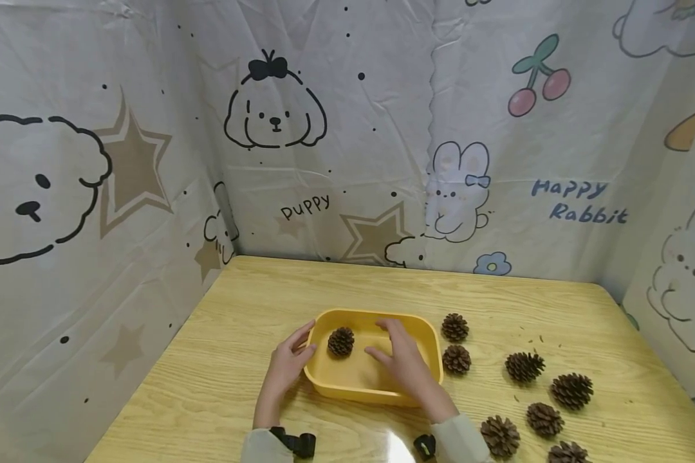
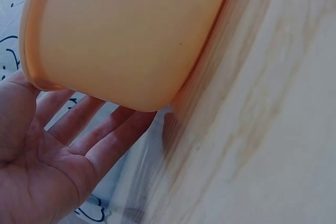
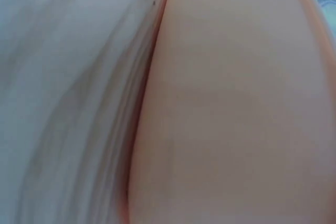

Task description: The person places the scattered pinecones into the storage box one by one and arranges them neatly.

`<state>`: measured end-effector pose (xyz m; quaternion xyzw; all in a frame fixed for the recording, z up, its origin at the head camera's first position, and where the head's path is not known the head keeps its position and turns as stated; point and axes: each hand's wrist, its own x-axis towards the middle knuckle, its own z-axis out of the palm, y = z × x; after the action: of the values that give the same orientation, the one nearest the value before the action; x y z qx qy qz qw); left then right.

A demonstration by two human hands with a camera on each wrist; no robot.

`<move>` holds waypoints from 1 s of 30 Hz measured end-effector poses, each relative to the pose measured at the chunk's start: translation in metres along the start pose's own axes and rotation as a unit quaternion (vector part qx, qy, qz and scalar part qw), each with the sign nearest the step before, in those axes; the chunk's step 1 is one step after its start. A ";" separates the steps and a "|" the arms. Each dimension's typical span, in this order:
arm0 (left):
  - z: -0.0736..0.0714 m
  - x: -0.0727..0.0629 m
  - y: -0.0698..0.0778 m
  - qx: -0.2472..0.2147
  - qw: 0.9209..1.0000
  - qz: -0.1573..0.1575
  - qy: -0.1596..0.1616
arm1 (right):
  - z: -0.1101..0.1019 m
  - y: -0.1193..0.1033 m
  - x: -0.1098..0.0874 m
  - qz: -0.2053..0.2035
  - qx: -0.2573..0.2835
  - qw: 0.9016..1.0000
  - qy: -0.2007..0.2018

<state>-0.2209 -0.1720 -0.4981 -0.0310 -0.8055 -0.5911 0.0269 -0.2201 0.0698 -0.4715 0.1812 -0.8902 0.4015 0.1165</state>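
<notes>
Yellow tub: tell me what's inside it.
One pine cone lies inside the yellow tub, toward its left end. The right hand hides part of the floor, and whatever is beneath that hand cannot be seen.

On the table (image 1: 197,386), a tub (image 1: 359,395). In the tub, toward the left end, one cone (image 1: 341,342). At that end, the left hand (image 1: 289,363); over the right half, the right hand (image 1: 404,360). Just right of the tub, two cones (image 1: 456,359), one behind the other. Farther right and nearer the front, five more cones (image 1: 572,391). Behind the table and along both sides, cloth (image 1: 347,161).
</notes>
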 end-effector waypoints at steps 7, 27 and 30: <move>-0.001 -0.001 -0.001 0.007 1.000 -0.009 -0.004 | -0.016 0.016 -0.009 -0.054 -0.006 0.997 0.059; -0.001 0.002 -0.001 0.014 1.000 -0.012 -0.007 | -0.071 0.059 -0.037 0.038 -0.043 0.986 0.155; -0.001 0.002 0.000 0.014 1.000 -0.016 -0.005 | -0.075 0.062 -0.040 0.073 -0.046 0.987 0.134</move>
<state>-0.2232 -0.1734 -0.4978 -0.0210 -0.8141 -0.5802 0.0138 -0.2047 0.1742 -0.4788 0.0549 -0.8948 0.3883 0.2135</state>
